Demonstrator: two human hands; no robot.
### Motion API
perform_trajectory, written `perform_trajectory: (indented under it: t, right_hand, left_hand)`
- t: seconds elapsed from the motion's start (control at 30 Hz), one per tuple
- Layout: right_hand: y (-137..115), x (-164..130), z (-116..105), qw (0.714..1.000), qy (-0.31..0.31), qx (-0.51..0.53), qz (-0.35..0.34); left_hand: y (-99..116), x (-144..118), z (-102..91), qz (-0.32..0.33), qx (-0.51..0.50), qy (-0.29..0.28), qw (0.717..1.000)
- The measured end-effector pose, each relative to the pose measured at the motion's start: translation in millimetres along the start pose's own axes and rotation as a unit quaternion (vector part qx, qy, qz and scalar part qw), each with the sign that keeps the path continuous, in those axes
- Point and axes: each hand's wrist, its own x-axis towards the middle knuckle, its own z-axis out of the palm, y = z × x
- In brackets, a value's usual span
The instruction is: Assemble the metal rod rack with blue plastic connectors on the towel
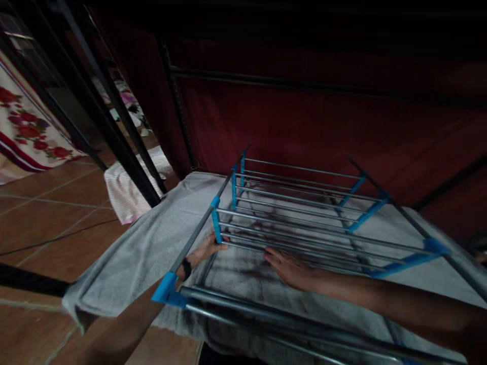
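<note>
A rack of grey metal tubes (289, 220) with blue plastic connectors lies on a grey cloth (125, 263). My left hand (207, 248), with a dark band at the wrist, reaches in from the lower left. Its fingers close around the lower end of a blue connector (216, 223), where a thin tube meets it. From the right comes my right hand (287, 267), fingers stretched out and their tips at the lowest thin tube of that tier. A blue corner piece (167, 290) sits at the near left end of the frame, above my left forearm.
Behind the rack hangs dark red fabric (285, 126) with a dark metal bar (266, 78) across it. Dark posts (129, 167) stand at left. Beyond them are a tiled floor (57, 218), a striped cloth (125, 187), a floral blanket (34, 126) and a thin cable (76, 232).
</note>
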Motion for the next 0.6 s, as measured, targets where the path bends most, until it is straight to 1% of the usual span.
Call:
perform_trajectory:
  t: [0.07,0.17,0.27,0.3,0.33,0.4,0.47,0.53,0.6]
  right_hand:
    - [-8.4,-12.9,-18.4,1.0,-0.014,0.016,-0.012]
    - [-20.3,-33.9,-53.7,0.997,-0.052,0.046,-0.029]
    - [-27.7,-58.8,-91.5,0.992,-0.104,0.068,-0.02]
    - [-28.8,-68.6,-103.3,0.991,-0.111,0.079,-0.011]
    - [-29.3,-79.3,-114.6,0.99,-0.106,0.096,-0.001]
    - [-28.5,-103.7,-135.3,0.987,-0.073,0.142,0.028]
    - [-25.4,-132.1,-153.6,0.977,-0.019,0.197,0.075]
    - [-19.9,-163.5,-169.2,0.957,0.051,0.253,0.131]
    - [-11.0,-196.8,-181.3,0.929,0.135,0.295,0.176]
  left_hand:
    - [-4.5,1.9,-0.5,0.01,-0.036,-0.026,0.999]
    - [-5.5,-0.7,-4.2,0.018,-0.046,-0.033,0.998]
    - [2.1,-2.6,-6.6,0.033,-0.05,-0.046,0.997]
    - [5.3,-3.0,-7.1,0.038,-0.053,-0.051,0.997]
    - [8.4,-3.5,-7.5,0.042,-0.054,-0.056,0.996]
    - [13.2,-4.5,-8.3,0.044,-0.048,-0.062,0.996]
    - [16.3,-5.5,-8.9,0.035,-0.036,-0.052,0.997]
    - [18.0,-5.2,-9.4,0.017,-0.027,-0.031,0.999]
    - [18.7,-3.0,-9.9,-0.002,-0.017,-0.015,1.0]
